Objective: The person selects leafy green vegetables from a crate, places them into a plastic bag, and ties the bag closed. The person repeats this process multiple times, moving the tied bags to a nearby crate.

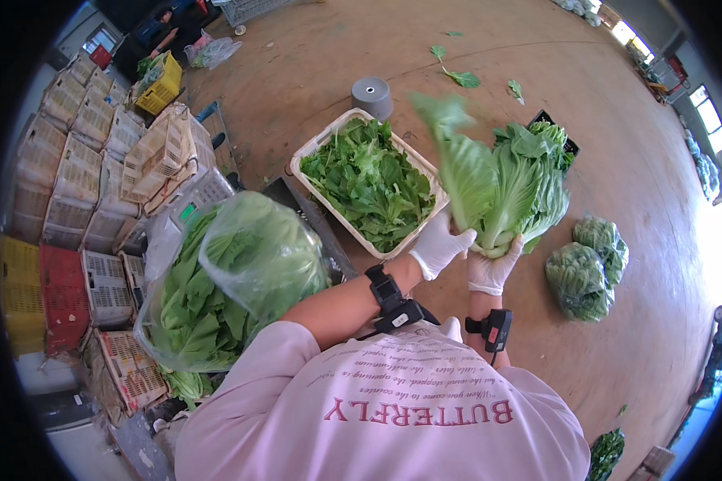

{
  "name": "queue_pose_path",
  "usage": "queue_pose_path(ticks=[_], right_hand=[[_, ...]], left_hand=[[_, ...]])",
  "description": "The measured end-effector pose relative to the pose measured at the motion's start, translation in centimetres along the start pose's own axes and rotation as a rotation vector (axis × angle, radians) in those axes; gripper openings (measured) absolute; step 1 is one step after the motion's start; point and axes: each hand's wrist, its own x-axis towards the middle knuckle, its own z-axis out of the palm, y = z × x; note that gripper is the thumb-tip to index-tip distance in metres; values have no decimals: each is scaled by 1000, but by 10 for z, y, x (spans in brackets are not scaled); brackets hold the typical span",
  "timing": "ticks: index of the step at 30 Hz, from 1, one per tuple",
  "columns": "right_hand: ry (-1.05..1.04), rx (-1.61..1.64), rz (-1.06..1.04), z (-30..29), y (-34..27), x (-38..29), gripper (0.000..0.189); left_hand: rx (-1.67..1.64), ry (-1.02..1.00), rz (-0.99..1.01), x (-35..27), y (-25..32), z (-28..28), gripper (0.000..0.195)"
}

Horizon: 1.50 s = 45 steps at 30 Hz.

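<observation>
My right hand (494, 264), in a white glove, grips a head of leafy mustard greens (511, 192) by its pale base, leaves pointing away from me. My left hand (443, 245), gloved too, is closed at the foot of an outer leaf (466, 174) on the head's left side; the leaf's tip is blurred. Just left of that hand stands a cream plastic crate (361, 245) full of loose green leaves (367, 180). A large clear plastic bag (259, 252) of leafy greens is by my left arm.
A grey round stool (372, 99) stands behind the crate. Bagged greens (583, 270) lie on the floor at right, and a black crate (571, 146) shows behind the held head. Stacked crates (66, 168) and a scale (201, 195) are at left. A person (183, 30) bends near a yellow crate (161, 87).
</observation>
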Motion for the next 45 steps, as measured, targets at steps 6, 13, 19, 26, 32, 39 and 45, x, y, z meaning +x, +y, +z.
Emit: queue_pose_path(ticks=[6,13,19,26,32,39,45], right_hand=[[65,-40,83,12,8,84,55],[55,-541,-75,8,31,113,57],[-68,-1005,-162,23,37,136,59],[-859,-1524,-292,72,53,77,62],[-439,-1041,66,66,69,69,23],[-581,-1391,91,69,71,84,35],[-1487,-1947,-589,117,54,108,90]], left_hand=[[-453,162,-150,40,-23,-32,13],[-789,299,-394,23,-33,-84,14],[-10,333,-789,57,14,-120,82],[-521,188,-42,42,11,-103,94],[-870,238,44,14,15,-135,95],[-771,157,76,-22,16,-153,88],[-597,212,-356,-65,56,-145,71]])
